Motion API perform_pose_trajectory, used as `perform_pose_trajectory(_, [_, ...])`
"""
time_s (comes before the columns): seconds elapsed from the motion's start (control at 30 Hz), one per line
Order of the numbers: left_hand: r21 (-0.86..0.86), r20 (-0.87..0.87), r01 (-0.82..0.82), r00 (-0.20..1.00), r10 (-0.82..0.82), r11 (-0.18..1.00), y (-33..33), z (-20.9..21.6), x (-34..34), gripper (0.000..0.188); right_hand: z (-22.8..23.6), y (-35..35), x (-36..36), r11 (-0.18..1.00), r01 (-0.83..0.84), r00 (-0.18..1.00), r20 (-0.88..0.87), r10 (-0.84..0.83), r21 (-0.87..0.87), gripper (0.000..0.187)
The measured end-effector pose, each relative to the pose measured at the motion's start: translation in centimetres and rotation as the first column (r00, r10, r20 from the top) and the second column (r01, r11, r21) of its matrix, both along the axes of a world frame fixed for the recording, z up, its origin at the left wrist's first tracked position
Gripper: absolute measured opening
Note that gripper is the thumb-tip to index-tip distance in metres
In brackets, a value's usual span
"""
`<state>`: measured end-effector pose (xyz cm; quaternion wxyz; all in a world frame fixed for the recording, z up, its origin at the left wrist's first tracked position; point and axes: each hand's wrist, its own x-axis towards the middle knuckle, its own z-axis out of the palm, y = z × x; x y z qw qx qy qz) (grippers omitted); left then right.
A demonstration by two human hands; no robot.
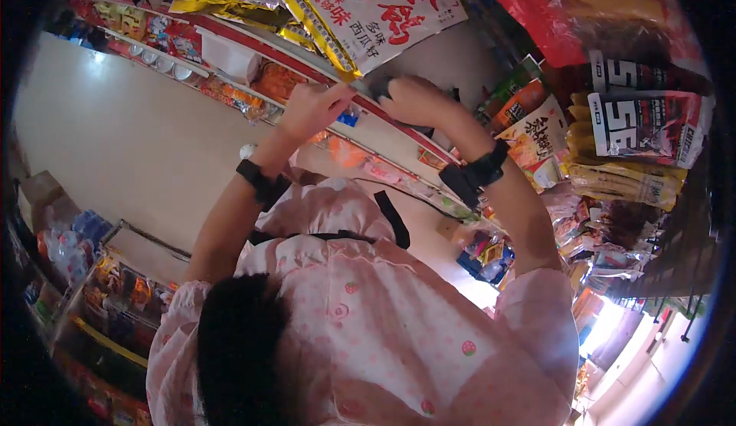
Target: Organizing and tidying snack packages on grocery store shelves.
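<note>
Downward head-worn fisheye, seemingly near the hands point(313, 110) point(418, 103).

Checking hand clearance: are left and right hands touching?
Apart. The head view shows the red shelf edge in the gap between the left hand and the right hand.

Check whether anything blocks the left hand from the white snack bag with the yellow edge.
Nothing visible does: the left hand is just below the lower yellow corner of the white snack bag, with no other item between them. Whether they touch is unclear.
</note>
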<state>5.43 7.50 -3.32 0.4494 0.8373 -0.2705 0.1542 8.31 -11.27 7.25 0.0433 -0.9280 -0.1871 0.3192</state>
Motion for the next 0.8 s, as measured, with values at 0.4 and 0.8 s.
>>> perform_pose_trajectory(0.4, [-0.034, -0.052, 0.007, 0.999, -0.009, 0.999, -0.2, 0.0, -0.1, 0.007, 0.2, -1.3, -0.4, 0.979, -0.181, 0.982, 0.037, 0.185, -0.097, 0.027])
perform_pose_trajectory(0.8, [-0.006, -0.04, -0.017, 0.999, 0.017, 1.0, -0.3, -0.1, -0.6, 0.007, 0.3, -3.4, -1.2, 0.998, 0.011, 1.0, 0.026, -0.009, -0.057, 0.037])
